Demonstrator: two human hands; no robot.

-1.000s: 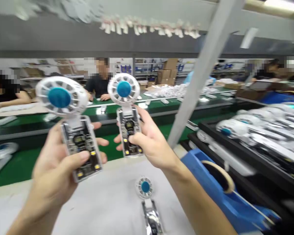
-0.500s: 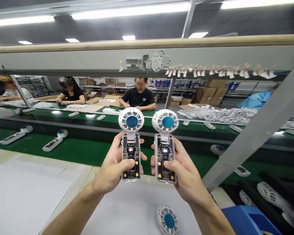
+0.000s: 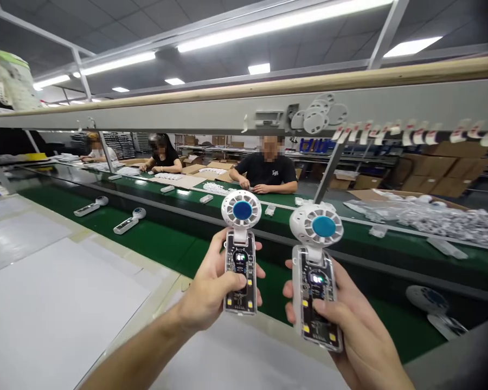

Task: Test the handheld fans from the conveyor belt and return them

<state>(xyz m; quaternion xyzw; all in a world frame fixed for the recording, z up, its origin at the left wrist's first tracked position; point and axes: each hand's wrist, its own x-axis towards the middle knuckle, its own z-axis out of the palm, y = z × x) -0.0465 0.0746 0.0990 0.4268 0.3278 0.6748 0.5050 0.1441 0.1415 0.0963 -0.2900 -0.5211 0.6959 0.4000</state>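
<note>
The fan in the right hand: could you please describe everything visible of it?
The fan has a round, white, plastic-looking head, slotted around a blue disc. Its clear-cased body shows a dark board, three yellow squares and a lit display. Slightly tilted, it is held before the green surface by the right hand, thumb on its front.
</note>
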